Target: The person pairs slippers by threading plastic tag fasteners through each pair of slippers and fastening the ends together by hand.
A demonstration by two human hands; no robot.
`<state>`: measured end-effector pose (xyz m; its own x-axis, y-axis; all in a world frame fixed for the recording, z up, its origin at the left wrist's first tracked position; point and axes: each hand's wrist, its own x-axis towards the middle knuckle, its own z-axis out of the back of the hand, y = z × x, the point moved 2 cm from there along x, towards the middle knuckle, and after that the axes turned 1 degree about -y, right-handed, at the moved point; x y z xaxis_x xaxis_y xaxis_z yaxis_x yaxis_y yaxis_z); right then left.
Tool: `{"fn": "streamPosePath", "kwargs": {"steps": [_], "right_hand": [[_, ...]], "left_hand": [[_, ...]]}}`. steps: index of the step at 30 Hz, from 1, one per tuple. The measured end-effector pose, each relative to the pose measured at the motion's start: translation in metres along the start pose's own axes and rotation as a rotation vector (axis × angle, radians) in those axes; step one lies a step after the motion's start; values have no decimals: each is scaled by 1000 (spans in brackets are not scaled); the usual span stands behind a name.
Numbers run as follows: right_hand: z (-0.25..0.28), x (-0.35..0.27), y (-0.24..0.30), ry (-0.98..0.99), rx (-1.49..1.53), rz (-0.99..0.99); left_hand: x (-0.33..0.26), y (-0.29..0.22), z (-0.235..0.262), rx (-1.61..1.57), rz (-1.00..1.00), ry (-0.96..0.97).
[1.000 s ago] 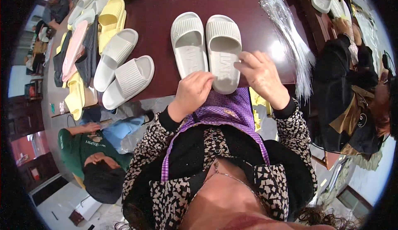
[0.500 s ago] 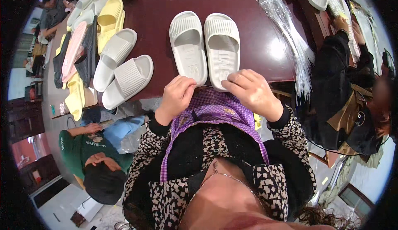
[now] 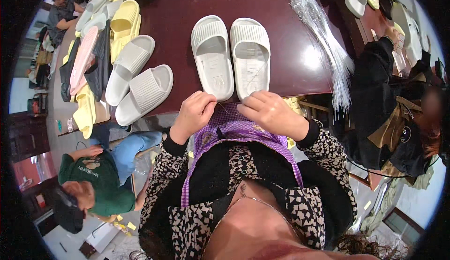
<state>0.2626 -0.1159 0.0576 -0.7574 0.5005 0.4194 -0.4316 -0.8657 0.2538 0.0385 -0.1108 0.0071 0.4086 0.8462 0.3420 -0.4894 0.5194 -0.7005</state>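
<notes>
A pair of off-white slide slippers lies side by side on the dark red table, toes pointing away from me: the left slipper and the right slipper. At the left slipper's heel my left hand is closed in a pinch. A thin strand curves out from its fingertips over my purple checked apron. By the right slipper's heel, the fingers of my right hand are also pinched together. What they hold, if anything, is hidden behind them.
Clear thin plastic strands lie bundled at the table's right, hanging over its edge. Grey slippers, yellow slippers and a pink one crowd the left side. Co-workers sit at left and right.
Both hands have shifted slightly nearer me and leftward. The thin line stretched between them earlier now shows as a loose curve at my left fingers. The co-worker in green has leaned away left.
</notes>
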Motion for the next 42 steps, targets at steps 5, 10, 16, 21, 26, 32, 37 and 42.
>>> {"fn": "streamPosePath", "kwargs": {"steps": [5, 10, 16, 21, 26, 32, 37, 42], "right_hand": [[1, 10, 7, 84, 18, 28], [-6, 14, 6, 86, -5, 45], [-9, 15, -33, 133, -141, -119], [-14, 20, -78, 115, -239, -163], [-20, 22, -92, 107, -237, -235], [-15, 18, -90, 60, -229, -282], [-13, 20, -85, 143, -198, -338], [-17, 20, -89, 159, -187, -357]], "left_hand": [[-5, 5, 6, 24, 18, 5], [-4, 7, 9, -10, 40, 4], [25, 9, 1, 37, -27, 21], [63, 23, -11, 112, -104, 21], [88, 36, -17, 154, -159, -5], [87, 16, -19, -150, -21, 124], [79, 7, -21, -252, 91, 207], [85, 19, -23, 37, -131, -34]]}}
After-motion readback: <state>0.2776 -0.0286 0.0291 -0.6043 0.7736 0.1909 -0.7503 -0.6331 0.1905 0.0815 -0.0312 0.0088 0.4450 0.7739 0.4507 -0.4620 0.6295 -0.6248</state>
